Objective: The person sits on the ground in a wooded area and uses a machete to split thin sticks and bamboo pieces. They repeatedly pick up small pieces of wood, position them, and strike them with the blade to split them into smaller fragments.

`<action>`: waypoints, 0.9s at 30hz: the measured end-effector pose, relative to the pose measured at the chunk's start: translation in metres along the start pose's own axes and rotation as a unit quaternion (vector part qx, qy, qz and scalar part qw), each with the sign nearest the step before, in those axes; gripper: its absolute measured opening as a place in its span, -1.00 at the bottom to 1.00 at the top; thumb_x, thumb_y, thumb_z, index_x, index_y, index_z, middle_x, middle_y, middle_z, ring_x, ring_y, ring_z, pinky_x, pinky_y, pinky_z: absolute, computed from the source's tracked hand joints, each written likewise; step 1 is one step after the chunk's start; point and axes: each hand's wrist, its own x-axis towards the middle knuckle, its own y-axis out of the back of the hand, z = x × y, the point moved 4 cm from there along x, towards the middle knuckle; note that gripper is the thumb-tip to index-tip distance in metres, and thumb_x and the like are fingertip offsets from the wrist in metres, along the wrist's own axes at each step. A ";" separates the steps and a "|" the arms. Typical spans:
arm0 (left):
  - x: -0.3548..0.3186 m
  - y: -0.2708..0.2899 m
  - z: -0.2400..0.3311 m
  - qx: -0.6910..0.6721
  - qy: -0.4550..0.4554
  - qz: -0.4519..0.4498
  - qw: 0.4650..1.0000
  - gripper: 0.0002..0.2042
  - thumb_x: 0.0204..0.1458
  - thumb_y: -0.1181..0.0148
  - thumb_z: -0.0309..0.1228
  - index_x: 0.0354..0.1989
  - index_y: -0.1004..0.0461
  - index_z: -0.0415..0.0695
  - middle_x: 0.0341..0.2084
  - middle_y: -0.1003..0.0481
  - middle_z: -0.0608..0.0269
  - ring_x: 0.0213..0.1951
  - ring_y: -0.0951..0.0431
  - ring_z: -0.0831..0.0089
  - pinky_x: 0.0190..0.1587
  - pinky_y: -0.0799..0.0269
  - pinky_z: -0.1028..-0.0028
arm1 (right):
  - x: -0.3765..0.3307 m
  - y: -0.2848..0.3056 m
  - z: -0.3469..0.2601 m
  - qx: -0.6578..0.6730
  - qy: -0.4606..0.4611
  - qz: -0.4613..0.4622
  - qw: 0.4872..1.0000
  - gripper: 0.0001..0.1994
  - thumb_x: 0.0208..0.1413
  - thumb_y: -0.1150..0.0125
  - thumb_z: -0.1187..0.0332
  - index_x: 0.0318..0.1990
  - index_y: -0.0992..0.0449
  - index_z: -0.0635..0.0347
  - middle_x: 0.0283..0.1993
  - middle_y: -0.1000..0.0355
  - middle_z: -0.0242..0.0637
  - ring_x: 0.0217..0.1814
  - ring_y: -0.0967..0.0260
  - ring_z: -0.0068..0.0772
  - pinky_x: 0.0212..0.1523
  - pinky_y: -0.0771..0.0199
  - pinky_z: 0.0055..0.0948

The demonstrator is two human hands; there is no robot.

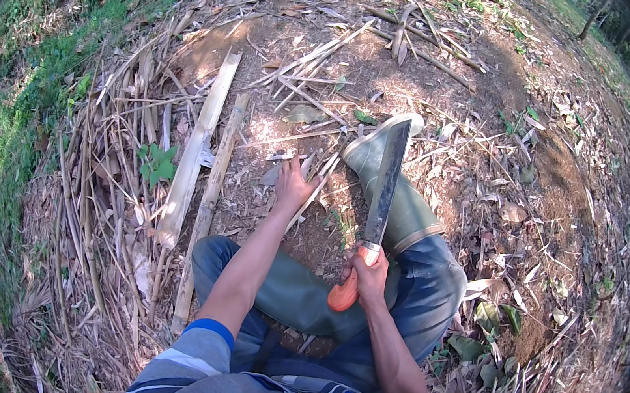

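Machete (387, 182) with long dark blade and orange handle, only one, is gripped by the curled fingers of the right hand (370, 275). The left hand (294, 190) has its fingers stretched; whether they hold one short, pale strip (280, 157) near their tips, I cannot tell. Left of these fingers lie two long, pale, bamboo-like pieces (195, 157); right of them, one of two green rubber boots (406, 208).

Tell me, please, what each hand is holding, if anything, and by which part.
The right hand grips the machete by its orange handle, near the blade. The left hand is down among pale strips; whether it holds one cannot be told.
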 end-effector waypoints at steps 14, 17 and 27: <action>-0.060 -0.033 -0.065 0.125 -0.043 0.024 0.991 -0.56 -0.20 -0.21 -0.44 -0.06 -0.33 -0.18 -0.18 -0.37 -0.03 -0.19 -0.49 0.04 -0.18 -0.42 0.08 | -0.001 -0.005 0.015 -0.007 -0.048 0.006 0.999 -0.72 -0.07 -0.14 0.57 -0.17 -0.27 0.23 -0.57 -0.30 -0.33 -0.69 -0.28 -0.50 -0.70 -0.34 -0.49; -0.066 -0.035 -0.072 0.088 -0.065 0.066 0.992 -0.56 -0.18 -0.19 -0.43 -0.04 -0.30 -0.15 -0.16 -0.35 -0.06 -0.15 -0.46 -0.04 -0.12 -0.38 0.09 | -0.001 -0.003 0.012 -0.007 -0.045 0.010 0.999 -0.73 -0.06 -0.14 0.57 -0.17 -0.27 0.22 -0.57 -0.30 -0.34 -0.68 -0.29 -0.50 -0.69 -0.35 -0.49; -0.094 -0.022 -0.044 -0.003 0.044 -0.057 0.997 -0.58 -0.14 -0.25 -0.15 -0.18 -0.37 -0.16 -0.32 -0.50 -0.05 -0.20 -0.51 -0.03 -0.08 -0.37 0.11 | 0.005 0.006 0.016 0.010 -0.018 0.025 0.999 -0.71 -0.06 -0.13 0.56 -0.14 -0.27 0.24 -0.55 -0.31 -0.34 -0.68 -0.28 -0.50 -0.67 -0.37 -0.47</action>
